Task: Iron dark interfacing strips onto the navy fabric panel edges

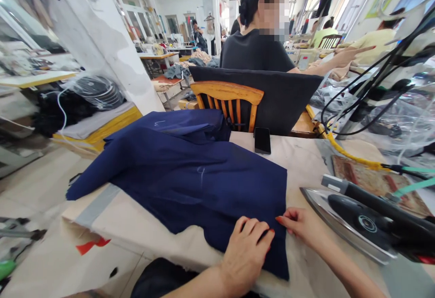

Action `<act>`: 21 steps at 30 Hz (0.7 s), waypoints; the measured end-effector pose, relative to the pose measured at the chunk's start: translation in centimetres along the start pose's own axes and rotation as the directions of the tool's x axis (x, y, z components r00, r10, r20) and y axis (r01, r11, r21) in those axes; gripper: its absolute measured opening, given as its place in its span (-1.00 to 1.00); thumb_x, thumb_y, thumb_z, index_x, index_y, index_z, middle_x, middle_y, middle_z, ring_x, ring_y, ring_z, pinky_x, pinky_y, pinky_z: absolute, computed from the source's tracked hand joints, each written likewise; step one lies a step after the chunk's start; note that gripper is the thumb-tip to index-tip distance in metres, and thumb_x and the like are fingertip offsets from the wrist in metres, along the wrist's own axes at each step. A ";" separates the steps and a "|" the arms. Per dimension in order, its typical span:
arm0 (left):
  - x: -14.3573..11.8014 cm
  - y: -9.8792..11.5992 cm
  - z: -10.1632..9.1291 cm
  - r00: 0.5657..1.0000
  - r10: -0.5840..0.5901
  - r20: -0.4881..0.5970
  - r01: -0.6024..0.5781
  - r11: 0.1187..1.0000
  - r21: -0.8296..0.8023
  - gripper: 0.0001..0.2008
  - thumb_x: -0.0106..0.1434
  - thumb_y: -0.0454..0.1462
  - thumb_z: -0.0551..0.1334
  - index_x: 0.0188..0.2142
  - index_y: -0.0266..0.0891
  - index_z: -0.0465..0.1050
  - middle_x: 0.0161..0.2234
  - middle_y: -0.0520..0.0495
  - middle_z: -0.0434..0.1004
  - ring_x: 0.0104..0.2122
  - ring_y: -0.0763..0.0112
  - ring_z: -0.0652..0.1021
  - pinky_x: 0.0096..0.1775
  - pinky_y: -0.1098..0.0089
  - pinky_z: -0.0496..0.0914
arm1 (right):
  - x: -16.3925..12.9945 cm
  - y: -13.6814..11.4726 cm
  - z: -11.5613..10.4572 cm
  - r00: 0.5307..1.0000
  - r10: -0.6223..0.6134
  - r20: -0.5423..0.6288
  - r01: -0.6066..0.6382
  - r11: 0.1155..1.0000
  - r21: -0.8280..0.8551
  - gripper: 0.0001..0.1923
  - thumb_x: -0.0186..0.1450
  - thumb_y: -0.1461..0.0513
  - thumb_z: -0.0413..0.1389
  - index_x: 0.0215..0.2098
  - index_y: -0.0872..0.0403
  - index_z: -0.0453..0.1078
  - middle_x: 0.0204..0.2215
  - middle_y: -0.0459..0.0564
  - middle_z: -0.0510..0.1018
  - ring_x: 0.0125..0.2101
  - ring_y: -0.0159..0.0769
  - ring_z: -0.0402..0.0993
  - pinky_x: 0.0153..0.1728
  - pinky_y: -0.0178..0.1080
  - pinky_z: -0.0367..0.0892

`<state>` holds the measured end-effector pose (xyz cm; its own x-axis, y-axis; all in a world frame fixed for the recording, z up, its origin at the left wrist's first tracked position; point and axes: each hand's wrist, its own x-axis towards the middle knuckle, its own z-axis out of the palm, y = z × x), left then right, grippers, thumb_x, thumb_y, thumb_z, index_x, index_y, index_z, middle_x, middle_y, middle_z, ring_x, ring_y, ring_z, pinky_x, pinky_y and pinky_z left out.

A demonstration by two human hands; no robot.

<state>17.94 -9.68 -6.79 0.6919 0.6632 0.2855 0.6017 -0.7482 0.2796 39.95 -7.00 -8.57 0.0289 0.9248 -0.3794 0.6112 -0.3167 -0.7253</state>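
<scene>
A navy blue cloth panel [234,185] lies spread over the beige-covered table, a chalk mark near its middle. Upon its lower right part rests my left hand [245,252], palm down, fingers somewhat bent and apart. My right hand [296,223] pinches the panel's right edge between thumb and forefinger. An iron [360,221] with a black body and shiny soleplate sits just right of my right forearm. More folded navy cloth [190,120], also chalk-marked, lies at the far left of the table, and part of the cloth droops over the left edge.
Behind the cloth lies a black phone [263,141] on the table cover [299,153]. A wooden chair [231,94] and a seated co-worker [254,49] are just beyond. Black cables and a yellow-wrapped hose [353,155] hang at right, near a brown board [377,182].
</scene>
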 end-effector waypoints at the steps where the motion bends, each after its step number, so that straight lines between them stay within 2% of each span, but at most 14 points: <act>1: 0.0 0.4 0.2 1.000 -0.009 0.005 0.009 1.000 -0.007 -0.69 0.37 -0.28 0.08 0.10 -0.19 0.27 -0.02 -0.11 0.38 -0.04 0.26 0.35 0.04 0.17 0.20 | 0.1 0.1 0.0 1.000 0.009 0.005 -0.009 1.000 0.008 -0.63 0.14 -0.04 0.09 -0.62 0.04 0.28 -0.77 -0.16 0.37 -0.73 -0.44 0.21 -0.66 -0.35 0.03; 9: 0.4 0.4 0.3 0.997 -0.029 0.067 0.031 0.999 -0.019 -0.61 0.32 -0.21 0.17 0.12 -0.19 0.22 0.01 -0.10 0.34 -0.04 0.22 0.34 0.03 0.14 0.21 | 0.6 0.1 0.1 0.997 0.073 0.040 -0.075 0.996 0.058 -0.65 0.14 -0.02 0.10 -0.61 0.03 0.21 -0.75 -0.14 0.42 -0.77 -0.45 0.24 -0.68 -0.36 0.05; 16: 0.3 0.5 0.3 0.996 -0.025 0.086 0.028 0.999 -0.045 -0.60 0.35 -0.20 0.14 0.15 -0.20 0.19 0.02 -0.11 0.33 -0.03 0.20 0.33 0.03 0.14 0.19 | 0.4 0.0 0.0 0.990 0.098 0.097 -0.106 0.991 0.087 -0.65 0.10 -0.02 0.11 -0.62 0.03 0.18 -0.75 -0.14 0.42 -0.78 -0.45 0.24 -0.71 -0.36 0.03; 21: 0.3 0.5 0.3 0.996 0.011 0.094 -0.008 1.000 -0.025 -0.59 0.35 -0.19 0.14 0.16 -0.18 0.19 0.00 -0.10 0.34 -0.07 0.24 0.34 0.01 0.17 0.19 | -0.3 -0.1 0.1 0.991 0.100 0.094 -0.106 0.992 0.063 -0.64 0.12 -0.02 0.09 -0.63 0.03 0.18 -0.74 -0.13 0.43 -0.77 -0.45 0.26 -0.69 -0.36 0.06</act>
<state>18.49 -9.85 -6.82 0.7328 0.6501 0.2009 0.5857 -0.7529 0.3002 39.81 -7.23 -8.47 0.0154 0.8647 -0.5021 0.5537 -0.4255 -0.7158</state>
